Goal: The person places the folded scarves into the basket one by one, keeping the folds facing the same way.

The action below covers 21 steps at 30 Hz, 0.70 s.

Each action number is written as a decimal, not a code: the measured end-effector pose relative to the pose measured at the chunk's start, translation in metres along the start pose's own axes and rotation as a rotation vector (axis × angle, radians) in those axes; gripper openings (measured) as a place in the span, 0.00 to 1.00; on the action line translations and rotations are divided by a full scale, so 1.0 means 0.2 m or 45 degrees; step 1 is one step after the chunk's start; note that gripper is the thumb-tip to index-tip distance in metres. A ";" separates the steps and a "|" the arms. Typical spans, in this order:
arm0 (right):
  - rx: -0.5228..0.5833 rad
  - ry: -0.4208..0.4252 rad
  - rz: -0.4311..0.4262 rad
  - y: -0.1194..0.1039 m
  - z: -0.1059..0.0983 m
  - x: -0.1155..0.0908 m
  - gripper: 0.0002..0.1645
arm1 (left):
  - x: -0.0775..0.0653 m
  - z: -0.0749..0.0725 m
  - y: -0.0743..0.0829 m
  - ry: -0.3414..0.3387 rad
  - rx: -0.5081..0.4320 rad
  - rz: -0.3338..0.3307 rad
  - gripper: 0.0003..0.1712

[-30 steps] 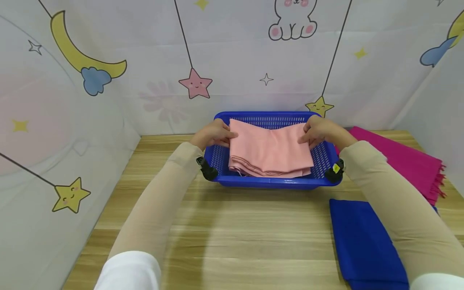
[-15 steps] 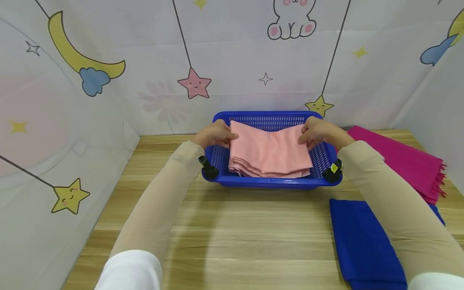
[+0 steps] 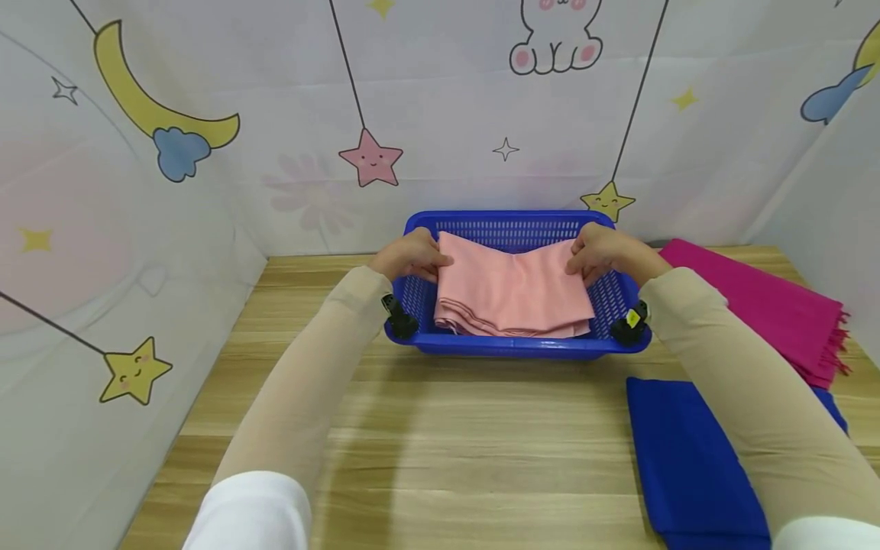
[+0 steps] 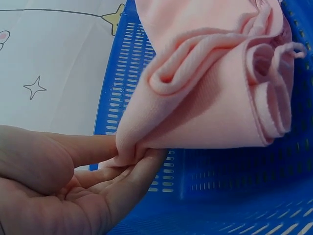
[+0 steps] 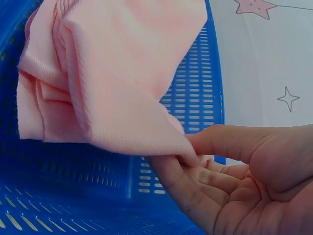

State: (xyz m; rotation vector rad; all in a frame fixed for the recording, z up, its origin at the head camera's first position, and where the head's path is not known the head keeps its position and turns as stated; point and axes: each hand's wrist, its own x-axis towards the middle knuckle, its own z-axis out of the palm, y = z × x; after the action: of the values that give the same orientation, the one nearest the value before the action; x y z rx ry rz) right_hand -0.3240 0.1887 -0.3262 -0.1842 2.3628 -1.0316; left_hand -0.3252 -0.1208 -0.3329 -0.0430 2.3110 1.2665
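A folded pink scarf [image 3: 512, 286] hangs within the blue plastic basket [image 3: 512, 345], its upper edge sagging between the two hands. The left hand [image 3: 410, 256] pinches its far left corner; in the left wrist view, thumb and fingers [image 4: 139, 181] of that hand squeeze the cloth. At the far right corner the right hand [image 3: 605, 252] pinches the scarf [image 5: 122, 88] between thumb and fingers [image 5: 171, 178]. Layered folds and a few fringe strands show at the scarf's left end in the left wrist view. Whether its underside touches the basket floor, I cannot tell.
A magenta fringed cloth [image 3: 763, 305] lies right of the basket. Nearer, a folded blue cloth [image 3: 694, 458] lies partly beneath the right forearm. A printed white curtain [image 3: 447, 99] stands behind the wooden table [image 3: 495, 443].
The scarf's upper edge has sunk slightly into the basket, both hands still pinching its corners. The basket and the other cloths stay put.
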 end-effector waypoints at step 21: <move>-0.076 -0.083 0.027 -0.01 0.00 0.01 0.25 | 0.00 0.01 0.01 -0.045 0.053 -0.023 0.06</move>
State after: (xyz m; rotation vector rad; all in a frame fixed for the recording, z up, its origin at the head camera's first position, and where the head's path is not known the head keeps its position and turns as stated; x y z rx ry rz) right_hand -0.3250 0.1865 -0.3258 -0.2113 2.3331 -0.9312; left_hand -0.3255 -0.1184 -0.3323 -0.0276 2.3007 1.2006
